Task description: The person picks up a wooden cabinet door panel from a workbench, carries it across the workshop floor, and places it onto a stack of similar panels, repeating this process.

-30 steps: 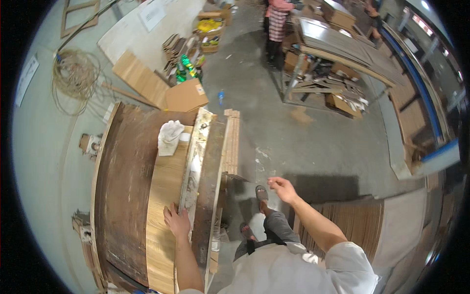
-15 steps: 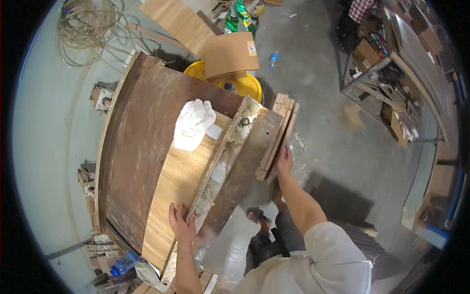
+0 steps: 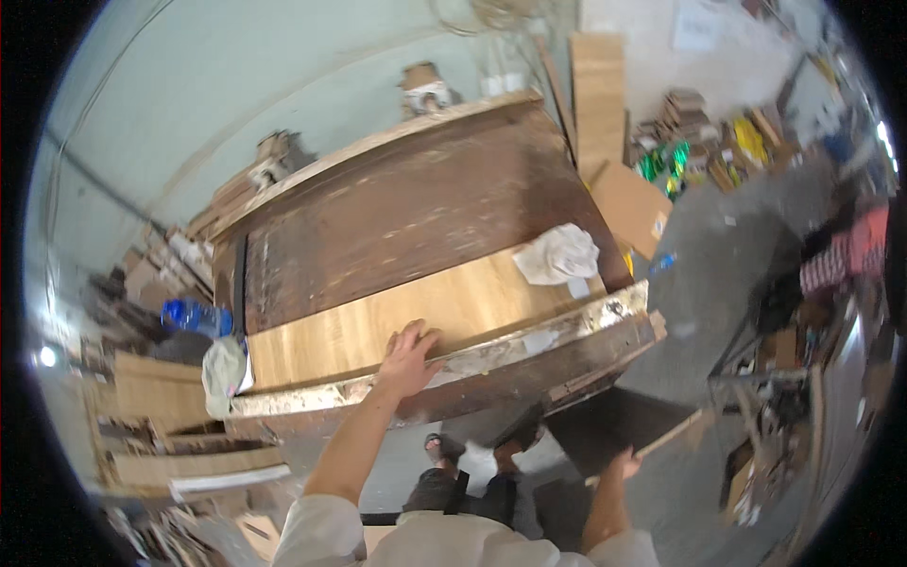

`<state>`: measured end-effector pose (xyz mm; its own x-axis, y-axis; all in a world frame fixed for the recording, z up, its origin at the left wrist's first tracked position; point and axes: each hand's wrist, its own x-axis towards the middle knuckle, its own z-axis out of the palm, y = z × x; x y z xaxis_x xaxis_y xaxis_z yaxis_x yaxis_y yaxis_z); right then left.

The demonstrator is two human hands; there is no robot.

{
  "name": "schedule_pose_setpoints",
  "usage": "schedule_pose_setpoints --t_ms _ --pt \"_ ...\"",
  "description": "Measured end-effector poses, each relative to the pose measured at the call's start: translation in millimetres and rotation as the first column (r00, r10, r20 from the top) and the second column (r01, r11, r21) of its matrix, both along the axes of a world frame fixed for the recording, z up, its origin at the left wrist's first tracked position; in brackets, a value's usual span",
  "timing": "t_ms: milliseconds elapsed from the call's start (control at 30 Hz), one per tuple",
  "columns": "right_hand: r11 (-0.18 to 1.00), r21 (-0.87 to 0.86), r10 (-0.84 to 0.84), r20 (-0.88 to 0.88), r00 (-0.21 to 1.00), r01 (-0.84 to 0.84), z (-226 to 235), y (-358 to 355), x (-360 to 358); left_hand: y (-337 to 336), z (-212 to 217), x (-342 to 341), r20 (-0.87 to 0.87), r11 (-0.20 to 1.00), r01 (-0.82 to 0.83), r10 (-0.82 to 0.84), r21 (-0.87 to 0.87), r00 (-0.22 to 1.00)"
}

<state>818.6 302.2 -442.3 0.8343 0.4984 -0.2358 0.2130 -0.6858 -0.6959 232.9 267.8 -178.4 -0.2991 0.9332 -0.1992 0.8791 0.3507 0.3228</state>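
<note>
Resting with fingers apart, the left hand [image 3: 408,361] bears on the wood-grain board [image 3: 331,331] beneath it; the right hand [image 3: 624,465], off to its right, appears clamped on a pale strip [image 3: 673,435], which an off-centre, one-handed grip could let tip and drop

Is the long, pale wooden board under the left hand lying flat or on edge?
Flat: the pale wooden board shows its broad face upward on the worn brown worktop, beneath the left hand.
</note>
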Motion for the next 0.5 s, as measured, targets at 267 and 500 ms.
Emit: schedule_pose_setpoints --t_ms 267,500 --pt "0.822 0.45 0.334 0.115 0.936 -0.349 248.4 -145.3 -38.1 -51.5 -13.9 -21.8 0.054 0.998 -0.066 0.066 -0.003 0.996" --pt "0.585 0.541 0.365 0.489 0.792 -0.604 405.8 -221.3 -63.3 -78.4 -32.2 -0.5 0.401 0.938 -0.147 0.009 0.313 0.916"
